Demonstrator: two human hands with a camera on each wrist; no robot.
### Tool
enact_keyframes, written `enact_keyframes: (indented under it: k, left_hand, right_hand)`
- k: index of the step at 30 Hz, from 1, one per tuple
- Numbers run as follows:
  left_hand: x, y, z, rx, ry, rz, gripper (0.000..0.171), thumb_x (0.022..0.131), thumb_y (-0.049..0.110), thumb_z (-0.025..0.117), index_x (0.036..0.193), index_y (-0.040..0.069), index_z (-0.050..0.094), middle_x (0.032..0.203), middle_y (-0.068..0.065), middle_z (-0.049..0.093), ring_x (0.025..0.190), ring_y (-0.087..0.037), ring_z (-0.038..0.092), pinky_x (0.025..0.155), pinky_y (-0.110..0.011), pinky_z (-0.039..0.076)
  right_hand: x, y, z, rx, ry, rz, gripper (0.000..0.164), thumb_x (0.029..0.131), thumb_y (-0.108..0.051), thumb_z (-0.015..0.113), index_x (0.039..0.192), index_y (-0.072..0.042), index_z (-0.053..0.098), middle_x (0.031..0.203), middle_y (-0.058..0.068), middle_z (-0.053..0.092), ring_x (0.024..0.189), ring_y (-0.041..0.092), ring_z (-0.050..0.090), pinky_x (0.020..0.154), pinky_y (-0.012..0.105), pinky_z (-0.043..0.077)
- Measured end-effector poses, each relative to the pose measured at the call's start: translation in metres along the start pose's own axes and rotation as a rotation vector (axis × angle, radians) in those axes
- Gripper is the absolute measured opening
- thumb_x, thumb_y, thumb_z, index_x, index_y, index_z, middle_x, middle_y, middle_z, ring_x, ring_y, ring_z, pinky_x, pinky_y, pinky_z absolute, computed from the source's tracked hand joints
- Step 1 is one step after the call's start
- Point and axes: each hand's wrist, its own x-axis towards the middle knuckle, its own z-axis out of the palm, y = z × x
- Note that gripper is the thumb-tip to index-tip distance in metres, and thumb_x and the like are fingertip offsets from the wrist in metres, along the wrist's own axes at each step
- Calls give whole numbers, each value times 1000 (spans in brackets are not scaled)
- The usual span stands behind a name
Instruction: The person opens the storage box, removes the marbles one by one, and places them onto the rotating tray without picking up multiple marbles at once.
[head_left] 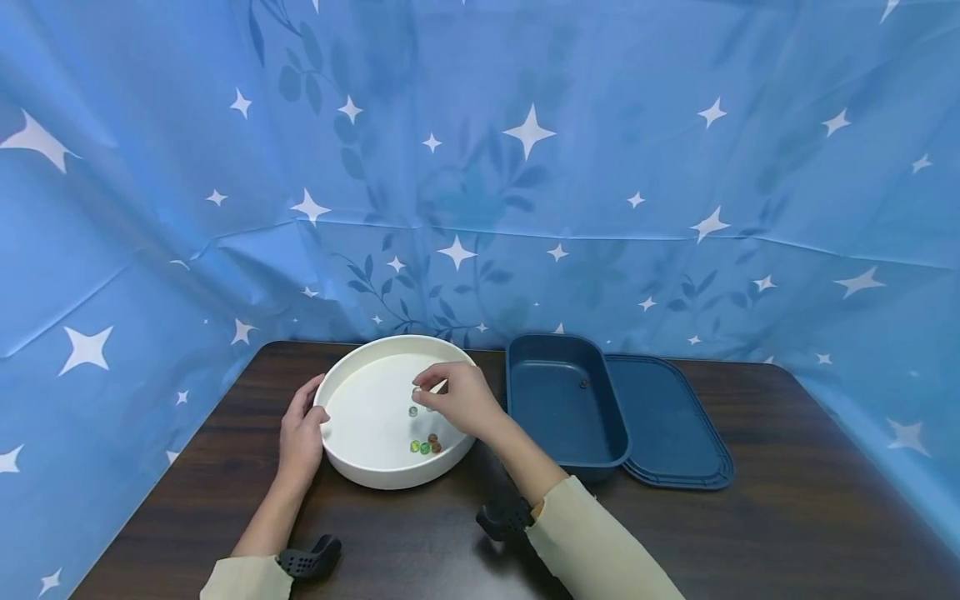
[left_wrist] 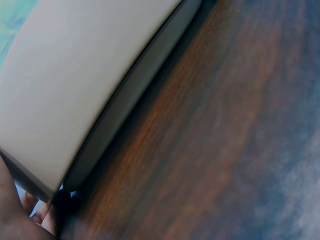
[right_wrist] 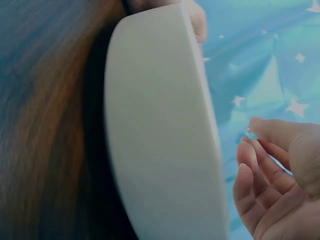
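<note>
A round white tray with a raised rim stands on the table. My left hand grips its left rim, thumb on the near side of the wall. Over the tray, my right hand pinches a small clear glass marble between thumb and fingertips; in the right wrist view only a glint of it shows. One greenish marble lies below those fingers. Near the tray's front wall sit a yellow-green marble, a green marble and brown marbles.
Right of the tray stands a deep blue rectangular box with a small brown marble inside. Its flat blue lid lies beside it, partly under the box. A blue star-patterned curtain hangs behind the dark wooden table.
</note>
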Motion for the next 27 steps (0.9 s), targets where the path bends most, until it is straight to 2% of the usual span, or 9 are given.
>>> enact_keyframes:
  k: [6, 13, 22, 27]
  left_hand:
    - [1, 0, 0, 2, 4, 13, 67, 90, -1, 35, 156, 9, 38, 163, -12, 37, 152, -29, 31, 122, -50, 27]
    - [1, -1, -1, 0, 11, 7, 67, 90, 0, 35, 155, 11, 39, 163, -11, 37, 150, -27, 34, 120, -48, 29]
    - [0, -2, 1, -8, 5, 13, 67, 90, -1, 35, 155, 11, 39, 162, -13, 39, 149, -27, 36, 116, -45, 31]
    - [1, -3, 1, -7, 7, 12, 67, 90, 0, 35, 155, 10, 38, 162, -14, 38, 150, -28, 35, 119, -47, 30]
  right_hand:
    - [18, -3, 23, -41, -16, 5, 12, 90, -17, 74, 99, -11, 79, 91, 2, 76, 73, 7, 60, 66, 20, 49]
    - [32, -4, 44, -183, -85, 30, 12, 89, -20, 76, 99, -14, 79, 89, -3, 75, 74, 4, 59, 64, 18, 46]
    - [31, -4, 53, -301, -127, 83, 9, 89, -22, 75, 97, -19, 79, 87, -7, 74, 77, 5, 63, 70, 24, 49]
    - [31, -2, 56, -356, -144, 74, 10, 89, -22, 75, 99, -21, 79, 89, -8, 75, 80, 6, 64, 73, 25, 50]
